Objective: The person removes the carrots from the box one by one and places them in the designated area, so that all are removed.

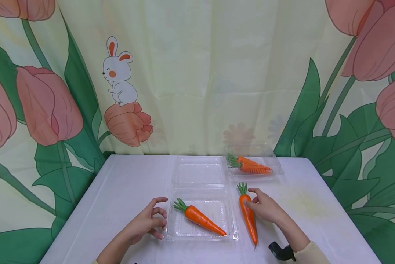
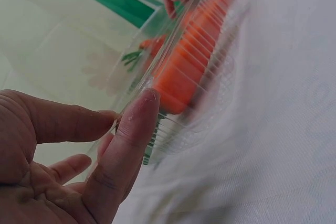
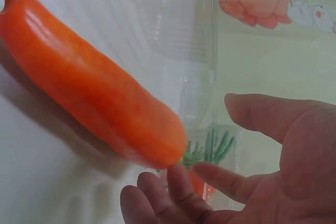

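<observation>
An orange carrot (image 1: 204,219) with a green top lies slantwise in the bottom half of an unfolded clear plastic container (image 1: 231,234). At the container's left edge is my left hand (image 1: 148,222), fingers loosely bent; in the left wrist view its thumb (image 2: 128,140) and forefinger come close to the rim, and contact is unclear. A second carrot (image 1: 249,223) lies to the right of the container, tip toward me. My right hand (image 1: 265,207) is over its upper part, thumb and forefinger spread. In the right wrist view several fingertips are near this carrot's thick end (image 3: 157,140).
Behind and to the right stands another clear container (image 1: 273,172) with carrots (image 1: 252,167) inside. The open lid (image 1: 200,174) lies flat toward the back of the white table (image 1: 134,176). A curtain (image 1: 184,73) with tulips hangs behind. A black piece (image 1: 281,252) is by the right wrist.
</observation>
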`<move>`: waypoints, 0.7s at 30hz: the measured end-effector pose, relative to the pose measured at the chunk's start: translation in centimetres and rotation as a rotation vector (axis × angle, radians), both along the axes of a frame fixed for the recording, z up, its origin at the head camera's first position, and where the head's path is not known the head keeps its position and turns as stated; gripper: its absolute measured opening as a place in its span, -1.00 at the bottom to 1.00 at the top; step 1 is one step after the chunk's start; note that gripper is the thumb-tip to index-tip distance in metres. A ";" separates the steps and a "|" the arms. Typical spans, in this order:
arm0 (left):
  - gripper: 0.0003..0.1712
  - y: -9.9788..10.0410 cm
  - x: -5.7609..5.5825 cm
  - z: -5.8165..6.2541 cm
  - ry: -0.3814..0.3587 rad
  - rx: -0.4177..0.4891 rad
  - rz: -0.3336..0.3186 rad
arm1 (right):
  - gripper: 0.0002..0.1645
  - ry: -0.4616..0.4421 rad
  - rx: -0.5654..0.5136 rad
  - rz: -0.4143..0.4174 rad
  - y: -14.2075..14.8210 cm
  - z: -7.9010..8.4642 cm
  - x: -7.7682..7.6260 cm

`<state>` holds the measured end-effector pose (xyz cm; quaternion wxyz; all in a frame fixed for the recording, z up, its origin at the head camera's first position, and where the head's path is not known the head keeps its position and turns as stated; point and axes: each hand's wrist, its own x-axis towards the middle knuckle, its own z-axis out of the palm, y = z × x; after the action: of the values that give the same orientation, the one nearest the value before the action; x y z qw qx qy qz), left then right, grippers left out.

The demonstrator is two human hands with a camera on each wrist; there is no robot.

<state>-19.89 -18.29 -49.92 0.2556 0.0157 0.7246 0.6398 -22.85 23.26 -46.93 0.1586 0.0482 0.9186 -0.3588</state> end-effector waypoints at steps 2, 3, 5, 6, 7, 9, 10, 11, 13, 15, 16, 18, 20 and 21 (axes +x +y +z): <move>-0.08 0.0 0.0 0.0 0.001 0.000 0.000 | -0.21 0.013 0.008 0.005 -0.1 0.2 0.0; -0.08 0.0 0.0 0.0 0.001 0.000 0.001 | -0.21 0.018 0.013 0.010 -0.1 0.3 0.0; -0.08 0.0 0.0 -0.1 0.000 0.000 0.001 | -0.22 0.025 0.015 0.016 -0.2 0.5 0.0; -0.08 0.0 0.0 -0.1 -0.001 0.000 0.001 | -0.22 0.026 0.014 0.019 -0.2 0.6 0.0; -0.08 0.0 0.0 -0.1 0.000 0.001 0.001 | -0.22 0.029 0.014 0.021 -0.3 0.7 0.0; -0.09 0.0 0.0 -0.1 0.001 0.003 0.001 | -0.23 0.037 0.010 0.026 -0.4 1.0 0.1; -0.09 0.0 0.0 -0.1 0.001 0.005 0.001 | -0.23 0.044 0.005 0.026 -0.5 1.2 0.1; -0.09 -0.1 0.0 -0.2 0.003 0.007 0.000 | -0.24 0.052 0.002 0.030 -0.6 1.3 0.1; -0.09 -0.1 0.0 -0.2 0.006 0.010 -0.002 | -0.24 0.073 -0.007 0.038 -0.9 1.6 0.2; -0.09 -0.1 0.1 -0.2 0.008 0.011 -0.003 | -0.25 0.096 -0.013 0.046 -1.2 2.0 0.2; -0.09 -0.1 0.1 -0.1 0.009 0.011 -0.003 | -0.26 0.107 -0.017 0.049 -1.4 2.1 0.2; -0.09 -0.1 0.1 -0.1 0.008 0.009 -0.002 | -0.28 0.124 -0.025 0.055 -1.8 2.4 0.3; -0.08 0.0 0.1 -0.1 0.007 0.003 0.000 | -0.30 0.141 -0.032 0.059 -2.2 2.7 0.4; -0.08 0.0 0.1 -0.1 0.006 0.000 0.001 | -0.30 0.148 -0.038 0.062 -2.5 2.8 0.4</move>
<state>-19.81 -18.28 -50.04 0.2530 0.0174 0.7254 0.6400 -22.45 20.79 -44.14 0.1021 -0.0100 0.9219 -0.3737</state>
